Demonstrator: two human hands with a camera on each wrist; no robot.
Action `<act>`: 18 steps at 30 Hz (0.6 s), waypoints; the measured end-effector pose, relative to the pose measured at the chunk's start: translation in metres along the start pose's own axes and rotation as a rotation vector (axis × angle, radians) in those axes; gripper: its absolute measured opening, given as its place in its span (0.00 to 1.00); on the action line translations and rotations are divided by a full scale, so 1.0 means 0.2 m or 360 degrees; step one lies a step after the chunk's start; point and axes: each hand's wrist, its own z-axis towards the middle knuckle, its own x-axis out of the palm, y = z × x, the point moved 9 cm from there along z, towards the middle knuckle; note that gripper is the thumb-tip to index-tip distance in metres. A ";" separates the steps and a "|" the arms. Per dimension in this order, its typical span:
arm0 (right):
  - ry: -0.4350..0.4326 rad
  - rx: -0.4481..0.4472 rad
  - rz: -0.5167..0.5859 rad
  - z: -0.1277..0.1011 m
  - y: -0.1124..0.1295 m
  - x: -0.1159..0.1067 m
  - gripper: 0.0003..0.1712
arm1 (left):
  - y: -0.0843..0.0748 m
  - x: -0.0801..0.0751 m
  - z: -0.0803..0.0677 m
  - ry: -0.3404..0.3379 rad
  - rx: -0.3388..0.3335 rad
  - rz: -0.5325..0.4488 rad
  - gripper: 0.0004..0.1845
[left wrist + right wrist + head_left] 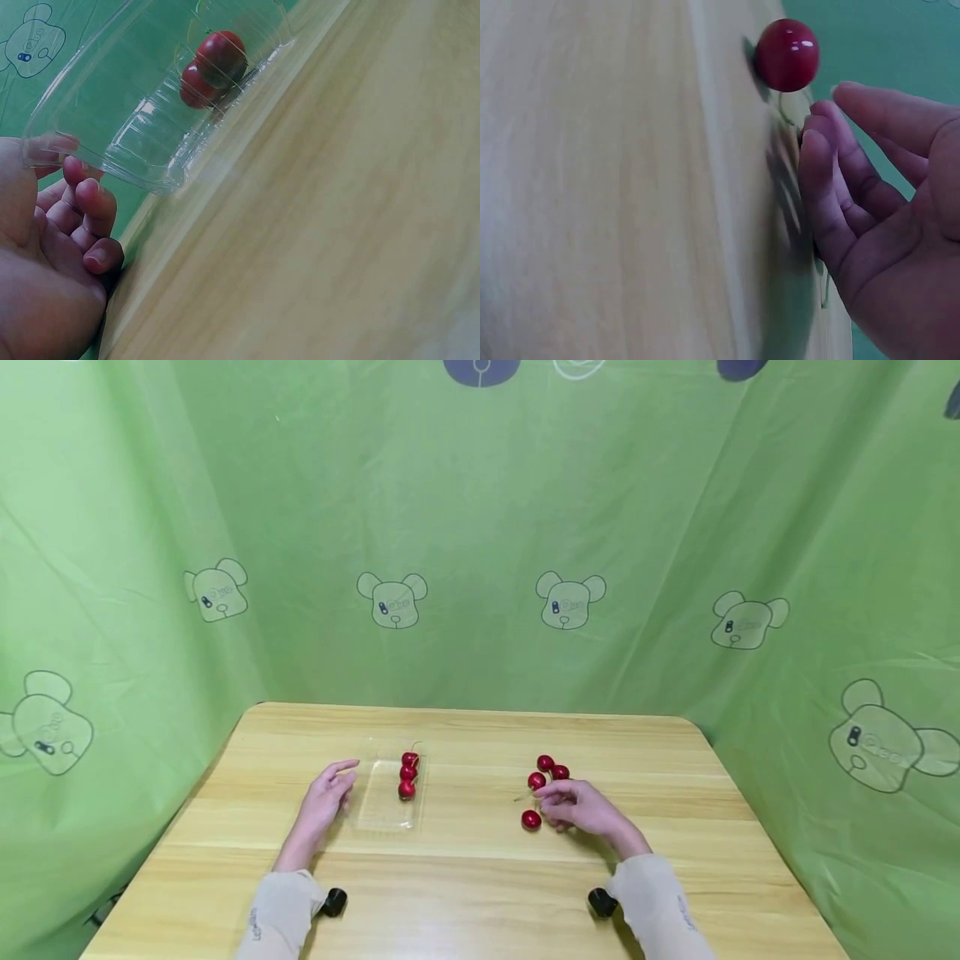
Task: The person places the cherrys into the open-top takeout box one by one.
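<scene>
While the two hands lie apart on the pale wooden surface (480, 893), these lines hold:

left hand: the left hand (324, 797) lies flat with relaxed fingers (88, 214) just beside the near edge of the clear, shallow plastic tray (375, 802); it grips nothing; whether the fingertips touch the tray wall cannot be told, though the wrist view shows them right under its rim.

tray contents: three glossy red cherries in a row (408, 773) sit at the side of the tray away from the left hand; the half nearest that hand is bare plastic.

right hand: the right hand (581, 806) is lightly curled, fingers (821, 187) narrowed toward the thumb, among the loose cherries; it looks about to pinch a stem, but the pictures do not show a closed hold on any fruit.

loose fruit: a single round red cherry with a thin green stem (531, 819) lies just beside the right fingertips, on their inner side; a cluster of three red cherries (549, 770) lies just beyond the knuckles, one of them touching or nearly touching the hand.

doing it well: judging from this, pinch the stem or cradle the fruit between the pads rather than squeeze, since the skin will bruise and the round fruit will roll; lift clear of the neighbours so none is knocked off; let the left hand steady the light tray, which would likely slide; set the fruit on the bare half.
</scene>
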 end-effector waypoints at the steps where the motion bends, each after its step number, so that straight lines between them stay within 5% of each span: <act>1: 0.0015 -0.0003 -0.0042 0.00 0.00 0.01 0.22 | 0.02 0.00 0.02 -0.0005 0.0000 -0.0007 0.22; 7: 0.0091 -0.0083 -0.0225 0.03 0.03 0.07 0.19 | 0.03 -0.01 0.02 -0.0010 0.0009 -0.0005 0.23; 18: -0.0013 -0.0085 -0.0364 0.07 0.00 0.06 0.04 | 0.03 -0.01 0.02 -0.0012 0.0036 -0.0018 0.23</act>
